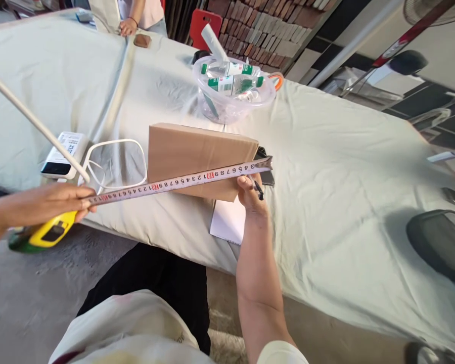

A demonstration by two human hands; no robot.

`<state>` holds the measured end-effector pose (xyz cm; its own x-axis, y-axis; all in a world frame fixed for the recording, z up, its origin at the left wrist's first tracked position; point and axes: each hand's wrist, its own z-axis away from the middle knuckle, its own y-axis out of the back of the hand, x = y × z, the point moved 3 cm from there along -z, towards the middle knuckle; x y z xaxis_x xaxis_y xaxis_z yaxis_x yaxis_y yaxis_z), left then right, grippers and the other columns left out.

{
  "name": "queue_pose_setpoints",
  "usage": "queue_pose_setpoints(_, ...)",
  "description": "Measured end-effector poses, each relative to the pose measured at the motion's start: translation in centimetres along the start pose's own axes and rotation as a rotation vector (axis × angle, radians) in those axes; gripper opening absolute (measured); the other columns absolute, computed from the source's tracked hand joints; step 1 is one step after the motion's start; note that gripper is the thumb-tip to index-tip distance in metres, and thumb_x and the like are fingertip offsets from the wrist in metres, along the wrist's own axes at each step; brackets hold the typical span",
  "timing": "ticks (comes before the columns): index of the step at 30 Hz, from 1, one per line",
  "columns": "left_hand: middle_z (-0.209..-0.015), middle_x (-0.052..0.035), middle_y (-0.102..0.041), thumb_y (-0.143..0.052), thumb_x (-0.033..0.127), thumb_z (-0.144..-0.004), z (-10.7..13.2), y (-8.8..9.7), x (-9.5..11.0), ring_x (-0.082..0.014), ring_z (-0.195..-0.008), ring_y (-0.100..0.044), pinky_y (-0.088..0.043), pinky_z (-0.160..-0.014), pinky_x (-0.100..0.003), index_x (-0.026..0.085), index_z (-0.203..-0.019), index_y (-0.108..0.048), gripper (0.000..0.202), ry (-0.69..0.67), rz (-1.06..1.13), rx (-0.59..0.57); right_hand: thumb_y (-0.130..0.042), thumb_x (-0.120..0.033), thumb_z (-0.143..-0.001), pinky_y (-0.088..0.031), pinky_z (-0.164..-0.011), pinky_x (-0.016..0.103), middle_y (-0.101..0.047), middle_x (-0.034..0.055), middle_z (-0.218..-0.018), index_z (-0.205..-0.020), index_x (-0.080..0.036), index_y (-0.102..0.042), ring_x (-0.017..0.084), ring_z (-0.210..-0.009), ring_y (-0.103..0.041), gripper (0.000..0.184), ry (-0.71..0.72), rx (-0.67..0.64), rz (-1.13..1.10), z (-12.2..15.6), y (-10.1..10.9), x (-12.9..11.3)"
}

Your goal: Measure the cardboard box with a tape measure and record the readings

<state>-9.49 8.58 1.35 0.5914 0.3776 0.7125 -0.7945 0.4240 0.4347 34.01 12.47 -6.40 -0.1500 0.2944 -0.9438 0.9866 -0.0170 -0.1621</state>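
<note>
Near the middle of the cloth-covered surface (345, 177) sits a brown cardboard box (197, 149), with the printed blade (182, 181) of a yellow tape measure (55, 230) spanning its near side from 8 o'clock to 3 o'clock. At 8 o'clock from the box, the left hand (66, 198) pinches the blade close to the case; at 4 o'clock, the right hand (251, 194) grips a dark pen (259, 192), its thumb by the blade's lower edge, though whether it presses blade or box I cannot tell. White paper (227, 222) lies at 5 o'clock, a clear basin (227, 115) of bottles (225, 85) at 1 o'clock. The box looks stiff and probably light, its contents hidden; 2 opposite edges should bear a grasp better than the dentable panels. The blade seems springy and smooth, likely to buckle if pushed, so the solid case is the safer hold.
</note>
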Motion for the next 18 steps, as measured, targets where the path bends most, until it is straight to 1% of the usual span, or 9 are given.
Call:
queue_pose_setpoints(1, -0.064, -0.0005, -0.065, -0.077, 0.036, -0.072, 0.5, -1.7, -0.6, -0.0166, -0.059, -0.057, -0.041, -0.055, -0.020, 0.017, -0.074, -0.074, 0.020, -0.010, -0.004, -0.138, -0.085, -0.061, -0.064, -0.053, -0.093, 0.037, -0.066, -0.0010, -0.096, -0.091, -0.030, -0.058, 0.021, -0.098, -0.064, 0.050, -0.006, 0.041, -0.012, -0.2, 0.0, 0.3)
queue_pose_setpoints(2, -0.066, -0.0006, -0.065, -0.072, 0.041, -0.078, 0.8, -3.1, -1.3, -0.0153, -0.058, -0.055, -0.039, -0.053, -0.020, 0.017, -0.078, -0.074, 0.024, 0.010, 0.048, -0.175, -0.087, -0.062, -0.061, -0.053, -0.086, 0.034, -0.062, -0.0026, -0.089, -0.087, -0.029, -0.055, 0.018, -0.091, -0.062, 0.053, -0.025, 0.085, -0.023, -0.3, 0.0, 0.6)
queue_pose_setpoints(4, -0.067, -0.0004, -0.065, -0.067, 0.043, -0.084, 1.2, -6.1, -2.4, -0.0153, -0.059, -0.055, -0.040, -0.055, -0.021, 0.018, -0.087, -0.074, 0.026, 0.072, 0.212, -0.169, -0.089, -0.064, -0.056, -0.050, -0.073, 0.028, -0.055, -0.0051, -0.080, -0.082, -0.028, -0.050, 0.014, -0.079, -0.056, 0.059, -0.082, 0.172, -0.036, -0.5, -0.1, 1.1)
queue_pose_setpoints(5, -0.067, -0.0004, -0.065, -0.067, 0.044, -0.085, 1.2, -7.7, -2.6, -0.0140, -0.056, -0.053, -0.039, -0.054, -0.021, 0.018, -0.087, -0.072, 0.026, 0.078, 0.295, -0.178, -0.089, -0.065, -0.054, -0.047, -0.068, 0.026, -0.052, -0.0058, -0.078, -0.081, -0.027, -0.048, 0.013, -0.075, -0.053, 0.062, -0.110, 0.208, -0.040, -0.5, -0.2, 1.2)
queue_pose_setpoints(8, -0.064, -0.0007, -0.063, -0.071, 0.048, -0.080, 1.2, -12.1, -2.5, -0.0131, -0.053, -0.049, -0.037, -0.052, -0.022, 0.018, -0.083, -0.067, 0.030, 0.064, 0.468, -0.238, -0.088, -0.067, -0.052, -0.043, -0.060, 0.023, -0.048, -0.0064, -0.077, -0.080, -0.027, -0.044, 0.012, -0.071, -0.049, 0.066, -0.178, 0.287, -0.067, -0.4, -0.7, 1.4)
queue_pose_setpoints(10, -0.064, -0.0008, -0.062, -0.071, 0.049, -0.079, 1.1, -14.3, -2.1, -0.0136, -0.055, -0.049, -0.037, -0.054, -0.023, 0.017, -0.084, -0.065, 0.033, 0.051, 0.520, -0.232, -0.087, -0.068, -0.053, -0.042, -0.057, 0.022, -0.047, -0.0067, -0.076, -0.079, -0.027, -0.042, 0.011, -0.069, -0.049, 0.066, -0.204, 0.323, -0.091, -0.3, -1.0, 1.4)
queue_pose_setpoints(12, -0.065, -0.0007, -0.062, -0.069, 0.050, -0.080, 1.3, -15.7, -1.8, -0.0139, -0.056, -0.049, -0.038, -0.056, -0.024, 0.017, -0.085, -0.065, 0.033, 0.036, 0.526, -0.198, -0.084, -0.069, -0.055, -0.041, -0.056, 0.021, -0.047, -0.0071, -0.074, -0.077, -0.026, -0.040, 0.010, -0.066, -0.048, 0.066, -0.216, 0.334, -0.106, -0.4, -1.2, 1.4)
queue_pose_setpoints(14, -0.066, -0.0011, -0.062, -0.066, 0.049, -0.083, 1.4, -16.6, -1.7, -0.0147, -0.057, -0.050, -0.039, -0.057, -0.025, 0.018, -0.085, -0.065, 0.032, 0.016, 0.489, -0.160, -0.082, -0.071, -0.057, -0.042, -0.056, 0.022, -0.050, -0.0069, -0.074, -0.078, -0.027, -0.039, 0.010, -0.065, -0.049, 0.064, -0.225, 0.323, -0.122, -0.6, -1.3, 1.5)
queue_pose_setpoints(18, -0.071, -0.0027, -0.065, -0.059, 0.049, -0.090, 1.7, -17.2, -2.1, -0.0186, -0.064, -0.055, -0.044, -0.061, -0.028, 0.021, -0.082, -0.062, 0.029, -0.030, 0.338, -0.091, -0.079, -0.071, -0.059, -0.047, -0.063, 0.027, -0.062, -0.0031, -0.085, -0.085, -0.028, -0.047, 0.014, -0.073, -0.057, 0.060, -0.232, 0.347, -0.188, -0.8, -0.9, 1.8)
